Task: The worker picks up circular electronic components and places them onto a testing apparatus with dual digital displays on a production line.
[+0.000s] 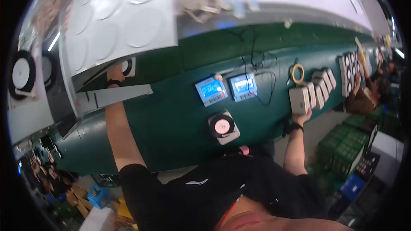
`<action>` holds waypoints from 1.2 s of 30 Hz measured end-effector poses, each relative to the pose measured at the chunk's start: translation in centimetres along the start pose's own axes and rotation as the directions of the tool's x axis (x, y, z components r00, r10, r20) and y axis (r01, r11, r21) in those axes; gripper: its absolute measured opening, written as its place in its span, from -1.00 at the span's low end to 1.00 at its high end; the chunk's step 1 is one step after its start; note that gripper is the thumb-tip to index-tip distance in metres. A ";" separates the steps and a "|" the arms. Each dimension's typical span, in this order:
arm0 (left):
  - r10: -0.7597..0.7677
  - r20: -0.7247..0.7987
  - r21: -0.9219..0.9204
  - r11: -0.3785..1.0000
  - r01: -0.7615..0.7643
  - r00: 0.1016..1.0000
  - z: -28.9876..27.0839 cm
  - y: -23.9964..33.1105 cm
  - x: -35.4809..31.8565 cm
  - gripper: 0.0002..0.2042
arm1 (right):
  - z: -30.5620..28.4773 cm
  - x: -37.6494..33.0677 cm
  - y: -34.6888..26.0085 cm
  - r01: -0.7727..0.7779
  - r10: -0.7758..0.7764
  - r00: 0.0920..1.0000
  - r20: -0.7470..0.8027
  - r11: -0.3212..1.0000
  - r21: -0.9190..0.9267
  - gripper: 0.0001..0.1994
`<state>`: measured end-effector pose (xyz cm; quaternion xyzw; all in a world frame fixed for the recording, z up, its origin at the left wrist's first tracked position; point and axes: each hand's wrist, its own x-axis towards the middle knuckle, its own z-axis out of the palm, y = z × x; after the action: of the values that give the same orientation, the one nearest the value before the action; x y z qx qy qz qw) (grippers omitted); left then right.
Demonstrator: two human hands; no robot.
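Observation:
My left hand (115, 74) reaches far forward on the left, beyond a pale metal bar (115, 97). It is beside a small white record-player-shaped device (132, 66) with a black disc. Its fingers are mostly hidden, so I cannot tell whether it grips the device. On the right, my right hand (302, 117) is closed on the near end of a white box-shaped unit (299, 100), first in a leaning row of similar white units (321, 92). Between my arms lies a mini record player (223, 126) with a black disc and pink centre.
Two blue-screened meters (212, 90) with black cables sit mid-bench on the green mat (171, 115). A yellow tape ring (297, 73) lies near the row. A white sheet with round outlines (124, 21) overhangs the left. Green crates (342, 145) and a co-worker (368, 96) are at right.

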<state>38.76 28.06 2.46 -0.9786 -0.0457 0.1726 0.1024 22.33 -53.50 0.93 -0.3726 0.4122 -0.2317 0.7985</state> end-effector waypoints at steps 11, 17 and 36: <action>-0.620 -0.336 -0.845 0.532 0.064 0.709 2.0 -2.0 -11.7 -0.27 | 1.6 -2.0 4.0 0.541 -0.471 0.832 0.294 0.571 -0.617 -0.47; -0.639 -0.071 -0.819 0.475 0.321 0.766 3.2 4.7 -24.7 -0.18 | 1.2 0.1 1.5 0.495 -0.525 0.825 0.211 0.490 -0.717 -0.40; -0.294 0.300 -0.898 0.236 0.373 0.908 4.8 31.1 -37.7 -0.23 | 1.3 2.0 -2.6 0.409 -0.769 0.581 0.268 -0.009 -0.912 -0.35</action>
<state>3.42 -6.05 3.69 -0.8123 -0.3472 0.1207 -0.4529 24.33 -55.89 2.50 -0.8475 0.3805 -0.3278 0.1718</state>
